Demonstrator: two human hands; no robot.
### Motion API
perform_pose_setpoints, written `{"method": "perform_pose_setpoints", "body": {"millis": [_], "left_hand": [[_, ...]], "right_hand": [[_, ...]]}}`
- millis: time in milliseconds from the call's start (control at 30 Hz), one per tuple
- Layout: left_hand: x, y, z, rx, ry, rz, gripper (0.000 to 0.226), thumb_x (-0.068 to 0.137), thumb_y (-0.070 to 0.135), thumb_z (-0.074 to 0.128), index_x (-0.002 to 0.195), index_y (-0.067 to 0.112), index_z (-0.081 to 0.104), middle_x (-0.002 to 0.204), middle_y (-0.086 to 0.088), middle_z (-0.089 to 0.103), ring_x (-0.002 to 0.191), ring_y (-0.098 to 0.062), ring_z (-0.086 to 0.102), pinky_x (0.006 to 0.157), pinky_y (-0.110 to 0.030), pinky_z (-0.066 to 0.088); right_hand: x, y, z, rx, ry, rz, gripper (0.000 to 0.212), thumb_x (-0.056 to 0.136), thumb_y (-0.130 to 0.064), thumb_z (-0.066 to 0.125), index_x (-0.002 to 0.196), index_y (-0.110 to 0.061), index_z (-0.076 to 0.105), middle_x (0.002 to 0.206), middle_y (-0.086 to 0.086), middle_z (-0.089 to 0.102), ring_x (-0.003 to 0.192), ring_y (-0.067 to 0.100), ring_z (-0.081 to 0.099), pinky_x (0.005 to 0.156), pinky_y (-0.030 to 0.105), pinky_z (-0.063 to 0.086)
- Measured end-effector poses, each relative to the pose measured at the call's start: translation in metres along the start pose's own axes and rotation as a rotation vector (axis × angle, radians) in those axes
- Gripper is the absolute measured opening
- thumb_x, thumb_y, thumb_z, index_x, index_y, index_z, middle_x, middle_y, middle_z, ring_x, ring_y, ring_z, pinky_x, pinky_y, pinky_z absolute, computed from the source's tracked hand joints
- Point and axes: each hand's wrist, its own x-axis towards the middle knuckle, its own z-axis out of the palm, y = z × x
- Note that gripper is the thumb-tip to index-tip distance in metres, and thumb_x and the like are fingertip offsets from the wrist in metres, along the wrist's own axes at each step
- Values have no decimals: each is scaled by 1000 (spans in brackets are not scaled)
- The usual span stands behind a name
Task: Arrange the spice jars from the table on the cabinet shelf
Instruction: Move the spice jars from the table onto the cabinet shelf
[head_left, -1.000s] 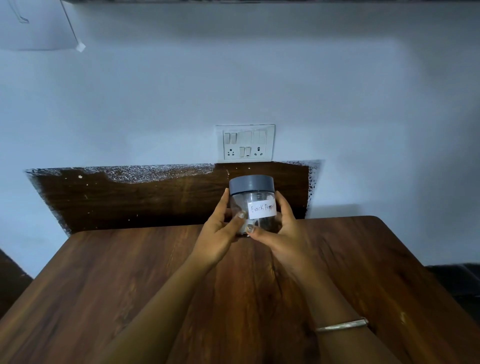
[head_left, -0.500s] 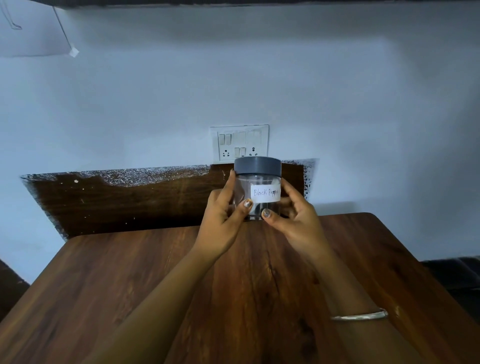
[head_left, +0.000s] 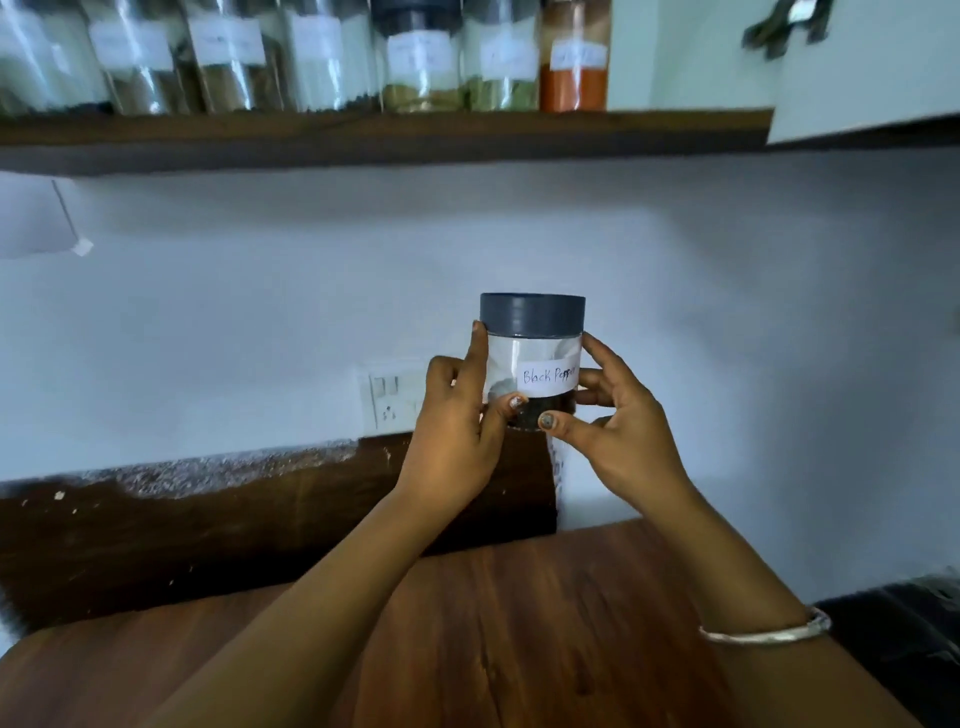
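We have one head-worn view, facing forward toward the pale wall (head_left: 727, 312), close above the brown wooden table (head_left: 519, 623), tilted enough to catch the dark wooden shelf (head_left: 363, 137) overhead.

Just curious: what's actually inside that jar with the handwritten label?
The black pepper jar holds a dark layer at the bottom; the upper part looks empty. Its label reads "Black Pepper". The left hand and right hand cover most of that layer.

Pepper jar (head_left: 532, 358) between both hands, above table (head_left: 519, 623), below shelf (head_left: 384, 137).
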Motion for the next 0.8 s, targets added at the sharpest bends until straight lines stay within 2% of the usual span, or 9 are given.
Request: {"method": "perform_pose_setpoints", "body": {"millis": [133, 200, 300, 433, 500, 567, 600, 700, 800], "left_hand": [[50, 34, 1, -4, 43, 77, 66, 95, 36, 43, 149, 30, 5, 135, -8, 37, 118, -11, 45, 91, -15, 35], [77, 54, 0, -37, 75, 124, 69, 95, 33, 48, 149, 30, 6, 133, -8, 38, 115, -10, 45, 92, -16, 36], [114, 81, -1, -130, 127, 183, 77, 89, 30, 60, 150, 29, 13, 127, -6, 42, 99, -1, 44, 88, -16, 40], [159, 112, -2, -179, 159, 251, 80, 87, 25, 65, 150, 27, 14, 135, -6, 44, 114, -11, 49, 90, -20, 43], [179, 125, 0, -214, 169, 285, 79, 86, 21, 66, 149, 22, 17, 133, 2, 48, 115, -6, 49, 92, -18, 44], [196, 136, 2, -300, 166, 312, 77, 83, 14, 69, 146, 17, 24, 122, 13, 51, 107, 5, 51, 87, -8, 45], [206, 140, 4, -323, 159, 317, 78, 81, 11, 70, 145, 16, 26, 123, 12, 50, 107, 3, 51, 87, -9, 45], [232, 144, 14, -304, 92, 325, 78, 77, 7, 72, 141, 16, 27, 123, 5, 51, 111, -8, 53, 92, -24, 48], [253, 140, 25, -228, 50, 311, 78, 74, 10, 73, 139, 17, 30, 127, -1, 52, 117, -19, 54, 98, -32, 47]], "right_hand": [[38, -20, -35, -36, 69, -105, 79, 79, -18, 73, 144, -29, 30, 138, -2, 53, 118, 13, 53, 93, 29, 45], [57, -32, -53, -40, 113, -162, 78, 80, -20, 72, 144, -28, 30, 139, -2, 52, 118, 12, 53, 93, 28, 45], [86, -51, -78, -45, 174, -248, 77, 79, -25, 73, 144, -27, 30, 136, -3, 54, 110, 6, 54, 86, 23, 44], [125, -72, -112, -66, 231, -343, 81, 75, -24, 77, 142, -25, 31, 129, -3, 59, 102, 3, 54, 73, 6, 41], [144, -80, -126, -94, 259, -359, 81, 77, -22, 76, 142, -24, 28, 132, -1, 57, 100, 2, 51, 68, 2, 38], [161, -84, -135, -126, 291, -369, 79, 79, -21, 75, 142, -22, 27, 134, 1, 56, 100, 5, 54, 72, 6, 41], [170, -84, -138, -136, 309, -373, 79, 79, -21, 74, 142, -21, 27, 135, 3, 55, 102, 9, 56, 78, 13, 43], [196, -81, -146, -161, 358, -373, 76, 80, -20, 74, 140, -16, 27, 137, 7, 53, 113, 24, 59, 90, 31, 46], [215, -72, -147, -202, 350, -337, 71, 83, -21, 71, 138, -12, 28, 135, 9, 54, 111, 28, 59, 87, 32, 44]]}}
